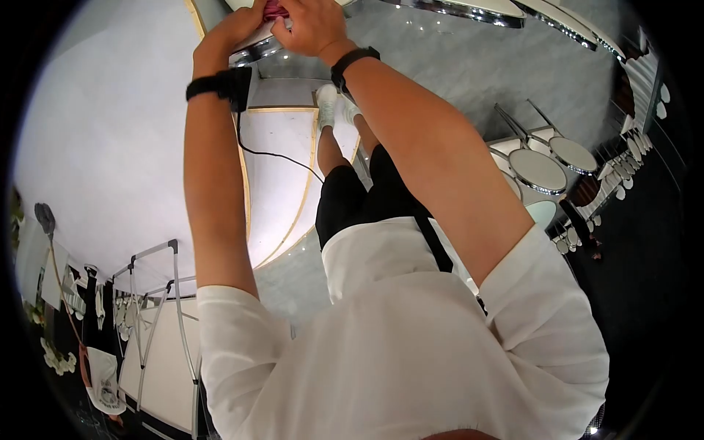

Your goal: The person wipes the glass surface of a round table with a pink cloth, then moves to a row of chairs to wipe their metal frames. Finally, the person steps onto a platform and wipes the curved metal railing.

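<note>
Both my hands are at the top edge of the head view, partly cut off. They meet at a small pinkish-red bundle (pixel 273 10) that looks soft and folded, but its kind cannot be made out. My left hand (pixel 238 26) reaches in from the left, its fingers closed against the bundle. From the right, my right hand (pixel 314 26) bends over it, fingers curled and thumb tucked below. Beneath the hands is a white surface with a shiny chrome rim (pixel 258 50). A black strap with a small box (pixel 236 88) and a cable is on my left wrist.
White platform steps with wooden edging (pixel 282 110) lie ahead by my feet. Round white tops with chrome rims (pixel 539 170) stand at right. At lower left are a grey metal frame (pixel 154 253) and another person in a white shirt (pixel 105 378), near a long-handled pole (pixel 53 253).
</note>
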Tool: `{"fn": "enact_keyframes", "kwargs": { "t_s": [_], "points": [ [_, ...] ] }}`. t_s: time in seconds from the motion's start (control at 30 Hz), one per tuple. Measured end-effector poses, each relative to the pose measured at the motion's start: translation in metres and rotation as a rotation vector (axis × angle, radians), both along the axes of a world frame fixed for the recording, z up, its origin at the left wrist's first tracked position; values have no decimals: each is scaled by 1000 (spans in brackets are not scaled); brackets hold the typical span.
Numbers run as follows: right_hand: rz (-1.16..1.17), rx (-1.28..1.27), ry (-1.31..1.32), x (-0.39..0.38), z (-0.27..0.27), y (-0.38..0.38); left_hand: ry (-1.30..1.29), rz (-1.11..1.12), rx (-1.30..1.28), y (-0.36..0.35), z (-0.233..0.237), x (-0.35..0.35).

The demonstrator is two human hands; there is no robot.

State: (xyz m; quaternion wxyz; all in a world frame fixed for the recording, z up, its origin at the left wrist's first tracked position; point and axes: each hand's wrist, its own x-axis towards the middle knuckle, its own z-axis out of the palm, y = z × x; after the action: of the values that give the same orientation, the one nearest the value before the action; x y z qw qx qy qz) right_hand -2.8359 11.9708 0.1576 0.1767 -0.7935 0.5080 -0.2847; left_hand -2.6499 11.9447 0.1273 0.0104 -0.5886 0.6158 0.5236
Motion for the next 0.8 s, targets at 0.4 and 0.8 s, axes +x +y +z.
{"fn": "enact_keyframes", "kwargs": {
  "t_s": [0.4, 0.8],
  "points": [
    [61, 158, 25, -7, -22, 0, -155, -14, -302, 22, -20, 33],
    [55, 57, -87, -6, -9, -14, 13, 845, -456, 51, 47, -68]
  ]
}}
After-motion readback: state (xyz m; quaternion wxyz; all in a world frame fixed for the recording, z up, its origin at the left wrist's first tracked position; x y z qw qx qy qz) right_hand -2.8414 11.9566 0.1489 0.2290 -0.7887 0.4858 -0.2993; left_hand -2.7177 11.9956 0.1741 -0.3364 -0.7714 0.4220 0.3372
